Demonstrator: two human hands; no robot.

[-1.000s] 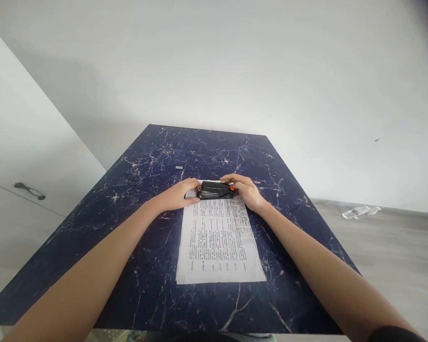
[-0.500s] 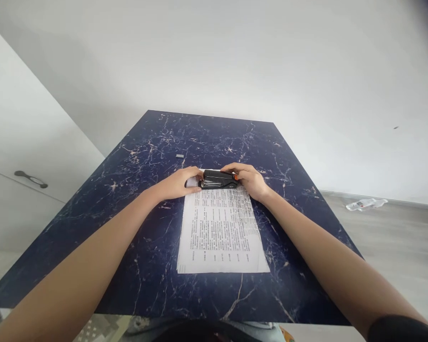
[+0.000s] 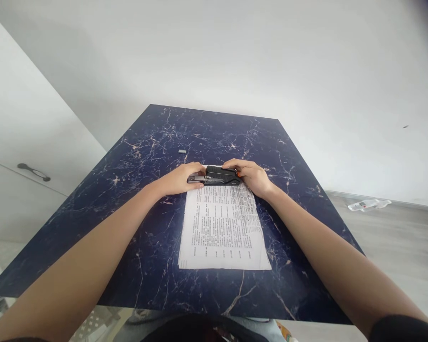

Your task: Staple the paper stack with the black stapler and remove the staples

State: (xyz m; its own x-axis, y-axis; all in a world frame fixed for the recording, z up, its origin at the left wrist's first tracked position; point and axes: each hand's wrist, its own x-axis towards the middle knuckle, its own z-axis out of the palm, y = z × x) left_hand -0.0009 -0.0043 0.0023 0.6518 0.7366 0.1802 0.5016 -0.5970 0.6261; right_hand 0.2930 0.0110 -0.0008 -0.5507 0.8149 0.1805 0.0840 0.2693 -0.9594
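It's the head camera on the scene, up above the near edge of the table, facing forward and down! Both far corners are in, with the wall filling everything beyond the far edge. Forearms loom close and large from below, the left hand and right hand farther out; floor shows beyond the right edge.

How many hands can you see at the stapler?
2: the left hand at the left end of the stapler, the right hand at its right end.
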